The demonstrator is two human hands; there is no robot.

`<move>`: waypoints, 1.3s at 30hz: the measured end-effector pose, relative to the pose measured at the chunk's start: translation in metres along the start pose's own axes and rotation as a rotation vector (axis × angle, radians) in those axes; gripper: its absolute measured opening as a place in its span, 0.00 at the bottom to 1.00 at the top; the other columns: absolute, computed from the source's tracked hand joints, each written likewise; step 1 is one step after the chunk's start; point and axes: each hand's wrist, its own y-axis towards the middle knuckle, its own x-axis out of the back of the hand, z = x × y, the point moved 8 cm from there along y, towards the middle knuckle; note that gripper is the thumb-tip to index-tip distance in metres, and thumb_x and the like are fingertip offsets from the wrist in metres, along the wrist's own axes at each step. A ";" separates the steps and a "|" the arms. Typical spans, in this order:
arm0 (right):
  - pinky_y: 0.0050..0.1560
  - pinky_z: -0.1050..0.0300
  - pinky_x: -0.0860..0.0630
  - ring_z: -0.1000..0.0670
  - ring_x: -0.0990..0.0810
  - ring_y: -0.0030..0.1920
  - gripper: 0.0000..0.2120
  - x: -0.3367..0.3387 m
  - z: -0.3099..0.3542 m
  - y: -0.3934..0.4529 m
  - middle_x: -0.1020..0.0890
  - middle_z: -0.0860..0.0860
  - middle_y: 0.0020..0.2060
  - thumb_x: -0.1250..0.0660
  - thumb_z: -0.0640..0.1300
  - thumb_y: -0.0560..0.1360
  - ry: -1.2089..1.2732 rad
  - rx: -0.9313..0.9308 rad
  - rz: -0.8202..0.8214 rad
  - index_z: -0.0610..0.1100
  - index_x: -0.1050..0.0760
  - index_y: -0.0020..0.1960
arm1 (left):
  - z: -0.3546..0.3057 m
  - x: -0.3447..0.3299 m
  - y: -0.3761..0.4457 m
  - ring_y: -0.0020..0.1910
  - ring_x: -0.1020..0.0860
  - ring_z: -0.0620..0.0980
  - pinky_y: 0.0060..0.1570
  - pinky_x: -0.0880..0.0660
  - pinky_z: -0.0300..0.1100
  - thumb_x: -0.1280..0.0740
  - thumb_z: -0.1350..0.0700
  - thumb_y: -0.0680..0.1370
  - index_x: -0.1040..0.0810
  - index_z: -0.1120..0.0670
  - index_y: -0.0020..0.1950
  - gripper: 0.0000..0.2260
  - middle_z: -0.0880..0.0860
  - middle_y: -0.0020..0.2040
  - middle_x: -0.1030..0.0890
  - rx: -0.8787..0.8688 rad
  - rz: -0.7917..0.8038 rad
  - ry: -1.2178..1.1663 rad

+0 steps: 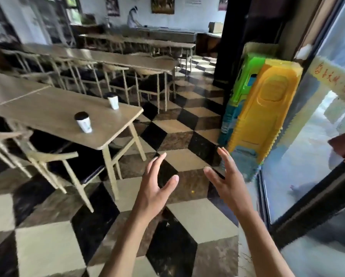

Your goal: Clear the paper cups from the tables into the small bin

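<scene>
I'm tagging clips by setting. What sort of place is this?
Probably a small canteen or cafe: rows of long tables with chairs, lidded paper cups left on one, and stacked plastic stools by the glass door.

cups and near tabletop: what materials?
Near cup and far cup: likely paper, matte white walls with faint print, dark tops that may be plastic lids. Tabletop: looks like wood or wood-look laminate, pale matte tan with rounded corners; can't tell which.

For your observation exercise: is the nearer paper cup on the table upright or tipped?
Upright: the nearer cup stands on its base on the table, dark rim uppermost.
</scene>
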 end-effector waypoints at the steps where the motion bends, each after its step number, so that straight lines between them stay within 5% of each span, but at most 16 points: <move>1: 0.69 0.68 0.42 0.60 0.43 0.75 0.37 -0.020 0.012 -0.002 0.42 0.55 0.78 0.35 0.61 0.72 0.036 0.020 0.051 0.53 0.42 0.77 | 0.007 0.022 -0.014 0.74 0.38 0.37 0.57 0.39 0.22 0.36 0.35 0.74 0.40 0.32 0.76 0.31 0.40 0.78 0.39 0.028 -0.047 0.012; 5: 0.73 0.56 0.38 0.57 0.43 0.75 0.37 -0.109 0.070 -0.019 0.43 0.59 0.76 0.36 0.63 0.73 0.087 0.135 0.239 0.56 0.44 0.77 | 0.026 0.120 -0.076 0.69 0.39 0.25 0.63 0.39 0.29 0.34 0.38 0.74 0.39 0.30 0.73 0.28 0.35 0.73 0.37 0.098 -0.258 0.068; 8: 0.72 0.55 0.40 0.56 0.42 0.75 0.38 -0.190 0.138 -0.051 0.41 0.56 0.77 0.36 0.64 0.72 0.113 0.244 0.404 0.54 0.44 0.77 | 0.046 0.209 -0.143 0.70 0.41 0.25 0.66 0.39 0.34 0.34 0.38 0.74 0.38 0.32 0.74 0.29 0.36 0.76 0.38 0.176 -0.452 0.088; 12: 0.73 0.54 0.40 0.53 0.41 0.76 0.36 -0.257 0.195 -0.084 0.39 0.52 0.77 0.33 0.57 0.75 0.171 0.319 0.510 0.50 0.42 0.77 | 0.055 0.280 -0.203 0.67 0.42 0.20 0.59 0.42 0.21 0.34 0.40 0.76 0.39 0.32 0.74 0.28 0.35 0.75 0.38 0.227 -0.581 0.154; 17: 0.73 0.55 0.42 0.52 0.41 0.76 0.38 -0.380 0.290 -0.162 0.40 0.51 0.77 0.37 0.62 0.72 0.198 0.385 0.701 0.49 0.43 0.77 | 0.076 0.401 -0.317 0.66 0.42 0.19 0.54 0.39 0.19 0.35 0.37 0.74 0.42 0.25 0.71 0.27 0.29 0.71 0.39 0.312 -0.763 0.213; 21: 0.72 0.59 0.42 0.54 0.42 0.76 0.37 -0.468 0.363 -0.241 0.38 0.51 0.77 0.38 0.61 0.73 0.212 0.454 0.819 0.49 0.43 0.77 | 0.091 0.491 -0.415 0.71 0.39 0.28 0.63 0.40 0.26 0.35 0.36 0.75 0.40 0.30 0.74 0.29 0.35 0.74 0.37 0.381 -0.921 0.244; 27: 0.71 0.43 0.34 0.46 0.30 0.72 0.33 -0.574 0.461 -0.367 0.32 0.48 0.74 0.36 0.59 0.76 0.253 0.525 1.060 0.54 0.44 0.77 | 0.098 0.591 -0.563 0.69 0.34 0.40 0.68 0.34 0.43 0.34 0.39 0.74 0.41 0.29 0.71 0.27 0.38 0.72 0.36 0.520 -1.181 0.349; 32: 0.75 0.50 0.41 0.51 0.40 0.76 0.32 -0.632 0.535 -0.461 0.39 0.53 0.77 0.37 0.59 0.76 0.311 0.666 1.214 0.53 0.42 0.77 | 0.100 0.637 -0.671 0.70 0.32 0.44 0.69 0.29 0.52 0.31 0.45 0.78 0.37 0.38 0.74 0.26 0.46 0.76 0.35 0.596 -1.402 0.336; 36: 0.64 0.73 0.49 0.51 0.39 0.75 0.35 -0.676 0.571 -0.523 0.37 0.53 0.76 0.39 0.63 0.75 0.294 0.745 1.292 0.52 0.42 0.77 | 0.097 0.659 -0.733 0.62 0.30 0.32 0.61 0.33 0.28 0.31 0.47 0.78 0.36 0.40 0.76 0.27 0.43 0.73 0.34 0.634 -1.520 0.367; 39: 0.66 0.64 0.42 0.51 0.37 0.75 0.32 -0.713 0.589 -0.558 0.35 0.54 0.76 0.36 0.61 0.76 0.332 0.746 1.383 0.55 0.42 0.76 | 0.103 0.677 -0.767 0.68 0.33 0.41 0.67 0.33 0.45 0.31 0.48 0.78 0.36 0.41 0.76 0.27 0.41 0.72 0.35 0.681 -1.585 0.371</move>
